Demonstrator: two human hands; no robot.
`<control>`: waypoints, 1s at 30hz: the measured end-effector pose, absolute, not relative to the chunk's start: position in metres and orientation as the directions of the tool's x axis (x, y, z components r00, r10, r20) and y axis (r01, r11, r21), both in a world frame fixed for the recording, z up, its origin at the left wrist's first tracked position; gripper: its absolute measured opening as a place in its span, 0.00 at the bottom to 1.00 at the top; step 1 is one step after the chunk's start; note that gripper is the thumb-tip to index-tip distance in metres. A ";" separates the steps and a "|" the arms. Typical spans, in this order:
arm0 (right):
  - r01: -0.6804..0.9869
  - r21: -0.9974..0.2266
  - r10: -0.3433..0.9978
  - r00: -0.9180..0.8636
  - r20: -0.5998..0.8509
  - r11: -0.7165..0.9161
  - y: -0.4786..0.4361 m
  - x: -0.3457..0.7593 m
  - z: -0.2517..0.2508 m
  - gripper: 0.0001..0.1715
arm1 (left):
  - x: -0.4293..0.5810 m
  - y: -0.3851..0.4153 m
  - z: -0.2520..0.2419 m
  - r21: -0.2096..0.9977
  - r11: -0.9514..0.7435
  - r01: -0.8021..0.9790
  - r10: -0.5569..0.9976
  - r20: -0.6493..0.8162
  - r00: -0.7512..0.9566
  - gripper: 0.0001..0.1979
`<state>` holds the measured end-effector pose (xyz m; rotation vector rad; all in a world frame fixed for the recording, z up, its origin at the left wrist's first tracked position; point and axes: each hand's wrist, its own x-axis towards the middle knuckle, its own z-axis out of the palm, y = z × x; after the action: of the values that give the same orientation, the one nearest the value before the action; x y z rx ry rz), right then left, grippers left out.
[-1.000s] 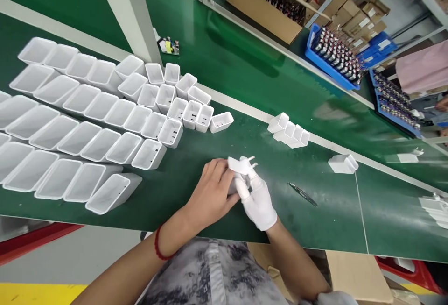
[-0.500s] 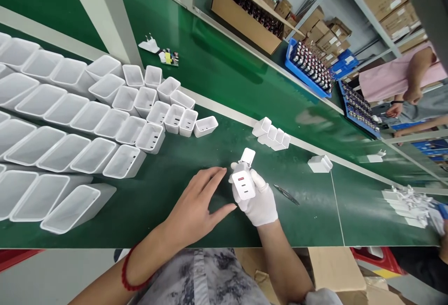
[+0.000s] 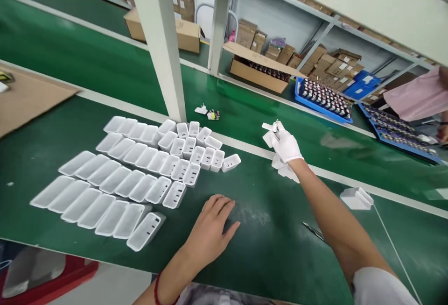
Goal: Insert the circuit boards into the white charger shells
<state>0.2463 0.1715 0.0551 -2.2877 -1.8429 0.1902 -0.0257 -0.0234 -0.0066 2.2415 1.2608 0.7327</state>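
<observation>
My left hand (image 3: 213,224), bare with a red bracelet at the wrist, lies over the green table (image 3: 259,258), fingers loosely stretched and holding nothing. My right hand (image 3: 286,145), in a white glove, reaches far forward over the white strip. Its fingers are closed round a white charger housing (image 3: 268,138), with a flap-like cap at its top; the glove hides part of it. Just below that hand stands a small group of white housings (image 3: 285,170), partly covered by it. Rows of open white housings (image 3: 115,179) fill the table's left side, some with port slots.
Tweezers (image 3: 314,231) lie beneath my right forearm. Another white housing group (image 3: 357,198) stands at the right. A plug piece with a small circuit board (image 3: 213,115) lies beyond the pillar (image 3: 159,48). Blue trays (image 3: 324,102) hold parts at the back; a person stands far right.
My right hand has carried the charger housing forward, away from my body, to above the small housing group. The left hand stays low over the table. The view has swung left.
</observation>
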 end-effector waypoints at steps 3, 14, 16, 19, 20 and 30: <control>0.951 -0.194 0.969 0.247 0.003 -0.241 0.212 0.249 0.051 0.36 | -0.031 -0.013 -0.003 0.533 -0.456 0.713 0.890 0.279 0.361 0.16; 0.998 -0.048 0.994 0.048 0.103 -0.043 0.210 0.245 0.053 0.38 | 0.003 0.054 0.017 0.338 -0.304 0.891 0.914 0.366 0.173 0.12; 0.989 -0.064 0.990 -0.130 0.049 0.133 0.217 0.229 0.047 0.34 | 0.007 0.058 0.017 0.316 -0.306 0.898 0.907 0.383 0.174 0.09; 0.934 -0.122 0.940 -0.340 -0.027 0.335 0.242 0.195 0.025 0.34 | 0.006 0.045 0.015 0.271 -0.382 0.884 0.880 0.400 0.257 0.09; 0.916 -0.145 0.923 -0.382 -0.042 0.373 0.252 0.184 0.017 0.34 | 0.005 0.035 0.012 0.269 -0.433 0.860 0.865 0.393 0.312 0.09; 0.805 -0.547 0.943 -0.323 -0.079 0.230 0.298 0.163 0.007 0.20 | -0.012 -0.044 -0.021 0.564 -0.376 0.735 0.901 0.037 0.432 0.13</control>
<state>0.1634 0.2978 0.0069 -1.6389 -2.2371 0.7375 -0.0122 -0.0435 -0.0206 2.2199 1.3793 0.4714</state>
